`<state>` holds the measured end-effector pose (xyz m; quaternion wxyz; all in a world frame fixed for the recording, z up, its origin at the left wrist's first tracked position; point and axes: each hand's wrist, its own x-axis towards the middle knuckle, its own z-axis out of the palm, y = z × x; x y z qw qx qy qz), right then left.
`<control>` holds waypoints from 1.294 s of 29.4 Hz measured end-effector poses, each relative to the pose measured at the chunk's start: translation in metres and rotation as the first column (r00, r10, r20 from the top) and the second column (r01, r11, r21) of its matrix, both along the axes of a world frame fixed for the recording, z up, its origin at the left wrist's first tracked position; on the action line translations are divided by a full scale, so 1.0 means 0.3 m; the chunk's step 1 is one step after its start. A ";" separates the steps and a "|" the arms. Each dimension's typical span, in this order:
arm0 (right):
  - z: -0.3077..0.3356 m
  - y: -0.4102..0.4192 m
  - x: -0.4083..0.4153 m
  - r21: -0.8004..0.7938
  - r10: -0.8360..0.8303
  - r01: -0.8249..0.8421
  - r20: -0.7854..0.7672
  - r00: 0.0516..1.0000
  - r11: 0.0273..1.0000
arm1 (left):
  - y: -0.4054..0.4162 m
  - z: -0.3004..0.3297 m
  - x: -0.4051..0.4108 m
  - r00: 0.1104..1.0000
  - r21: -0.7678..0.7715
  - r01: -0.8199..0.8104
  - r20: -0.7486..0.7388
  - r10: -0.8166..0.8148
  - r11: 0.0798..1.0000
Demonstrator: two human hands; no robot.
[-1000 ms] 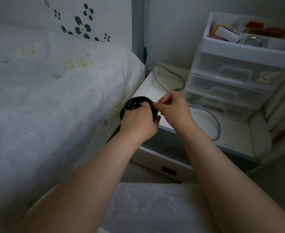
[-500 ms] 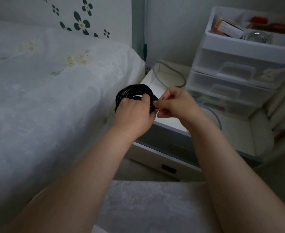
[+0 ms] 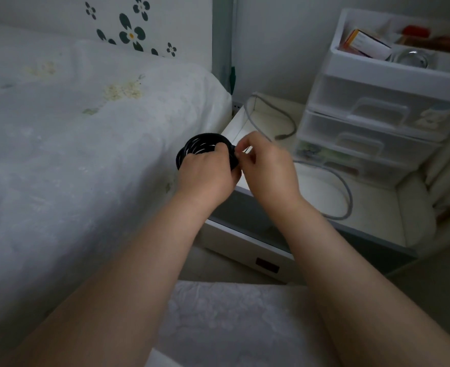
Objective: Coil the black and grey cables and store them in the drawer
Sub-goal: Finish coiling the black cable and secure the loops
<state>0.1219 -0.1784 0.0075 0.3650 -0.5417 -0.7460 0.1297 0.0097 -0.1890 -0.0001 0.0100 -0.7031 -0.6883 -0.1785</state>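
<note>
The black cable (image 3: 201, 144) is wound into a round coil, held in the air beside the bed's edge. My left hand (image 3: 208, 168) grips the coil from below. My right hand (image 3: 267, 165) pinches the cable's end at the coil's right side. The grey cable (image 3: 344, 186) lies loose in a wide loop on the white nightstand top (image 3: 372, 207), running back to the wall. Below the hands the nightstand's drawer (image 3: 245, 242) stands pulled out, its inside dark.
A bed with a white floral quilt (image 3: 86, 154) fills the left. A white plastic drawer unit (image 3: 377, 115) stands on the nightstand at the right, with a box and small items in its top tray. White cloth (image 3: 232, 321) lies across my lap.
Both hands have kept working the coil, lifting it slightly and shifting it left. The right fingers moved along the cable's end at the coil's side.
</note>
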 end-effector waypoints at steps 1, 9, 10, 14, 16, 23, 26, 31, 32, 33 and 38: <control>-0.004 0.005 0.000 0.010 0.022 -0.022 0.038 0.999 1.000 | 0.002 0.000 -0.006 1.000 -0.010 -0.004 0.006 0.004 1.000; -0.008 0.023 0.053 0.087 0.209 -0.240 0.271 0.940 0.967 | 0.019 0.021 -0.052 0.996 -0.151 0.043 0.078 -0.032 0.988; -0.005 0.030 0.060 0.079 0.239 -0.270 0.280 0.930 0.960 | 0.019 0.023 -0.055 0.995 -0.174 0.067 0.088 -0.052 0.982; 0.017 0.039 0.089 0.022 0.334 -0.342 0.167 0.928 0.939 | 0.024 0.023 -0.083 0.983 -0.220 0.156 0.133 -0.129 0.963; 0.019 0.043 0.100 0.019 0.370 -0.374 0.100 0.924 0.927 | 0.028 0.017 -0.096 0.972 -0.230 0.204 0.166 -0.168 0.951; 0.012 0.047 0.081 0.196 0.404 -0.414 0.090 0.910 0.889 | 0.022 0.044 -0.100 0.893 -0.185 0.359 0.353 -0.279 0.915; 0.025 0.036 0.080 0.198 0.355 -0.360 0.060 0.933 0.912 | 0.012 0.051 -0.095 0.866 -0.221 0.389 0.419 -0.273 0.894; 0.037 0.017 0.074 0.238 0.283 -0.306 0.126 0.951 0.922 | 0.002 0.064 -0.090 0.843 -0.241 0.395 0.479 -0.246 0.886; 0.035 0.014 0.071 0.261 0.265 -0.302 0.167 0.950 0.917 | 0.002 0.066 -0.092 0.842 -0.244 0.390 0.485 -0.236 0.888; 0.035 0.008 0.067 0.280 0.244 -0.295 0.204 0.948 0.914 | 0.002 0.067 -0.094 0.842 -0.247 0.386 0.488 -0.230 0.889; 0.029 -0.006 0.067 0.285 0.199 -0.314 0.368 0.908 0.906 | -0.006 0.068 -0.098 0.874 -0.245 0.378 0.412 -0.257 0.893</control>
